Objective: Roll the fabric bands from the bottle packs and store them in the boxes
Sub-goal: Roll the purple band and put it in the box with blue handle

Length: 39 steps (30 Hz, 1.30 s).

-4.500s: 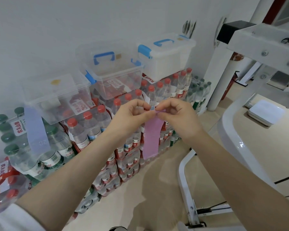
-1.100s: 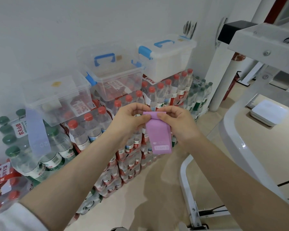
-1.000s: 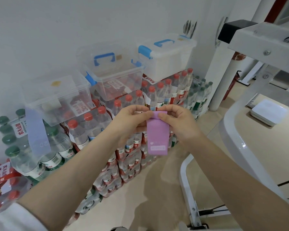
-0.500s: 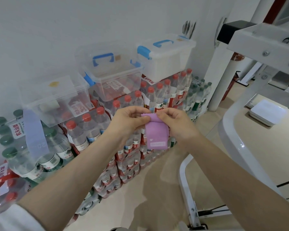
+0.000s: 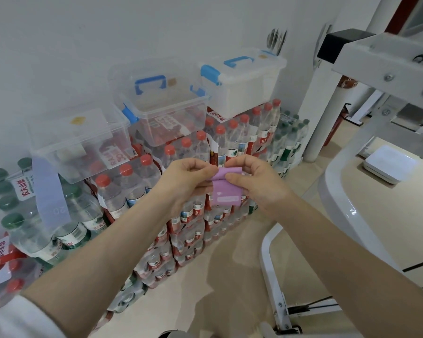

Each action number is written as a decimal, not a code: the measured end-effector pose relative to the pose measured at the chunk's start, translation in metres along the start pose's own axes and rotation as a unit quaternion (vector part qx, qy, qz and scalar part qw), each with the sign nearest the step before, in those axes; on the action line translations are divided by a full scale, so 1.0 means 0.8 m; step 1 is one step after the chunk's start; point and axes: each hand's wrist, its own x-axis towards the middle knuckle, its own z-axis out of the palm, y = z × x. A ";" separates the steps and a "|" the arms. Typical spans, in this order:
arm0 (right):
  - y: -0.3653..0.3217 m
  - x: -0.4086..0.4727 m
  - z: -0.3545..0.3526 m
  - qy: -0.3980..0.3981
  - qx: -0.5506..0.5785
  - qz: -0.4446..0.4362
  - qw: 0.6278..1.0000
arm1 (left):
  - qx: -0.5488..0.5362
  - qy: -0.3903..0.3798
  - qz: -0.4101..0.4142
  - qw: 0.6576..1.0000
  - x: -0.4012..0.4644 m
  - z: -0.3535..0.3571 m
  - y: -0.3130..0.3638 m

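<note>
Both hands, left hand and right hand, pinch a half-rolled pink band; a loosened pinch could let it unroll.

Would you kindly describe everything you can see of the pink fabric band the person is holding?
The pink fabric band is a flat, matte strip of lilac-pink cloth, held in the air in front of the stacked bottle packs. Its upper end is wound into a small roll, pinched from either side by the left hand and the right hand. The unrolled tail hangs straight down below the roll. A pale rectangular label and a small white mark sit near the lower edge. Nothing else touches it.
</note>
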 end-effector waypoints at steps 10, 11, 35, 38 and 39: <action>0.000 0.001 -0.010 -0.049 0.031 0.042 0.997 | 0.148 -0.070 0.117 0.980 -0.003 -0.012 -0.003; -0.001 0.001 -0.013 -0.079 0.028 0.048 0.995 | 0.152 -0.119 0.123 0.974 -0.003 -0.019 -0.002; -0.012 -0.011 -0.026 -0.130 -0.031 0.069 0.989 | 0.213 -0.179 0.323 0.905 0.001 -0.017 -0.021; -0.017 -0.010 -0.030 -0.118 -0.053 0.078 0.989 | 0.276 -0.154 0.361 0.877 0.004 -0.016 -0.017; -0.018 -0.010 -0.031 -0.111 -0.060 0.082 0.989 | 0.321 -0.143 0.380 0.856 0.007 -0.016 -0.016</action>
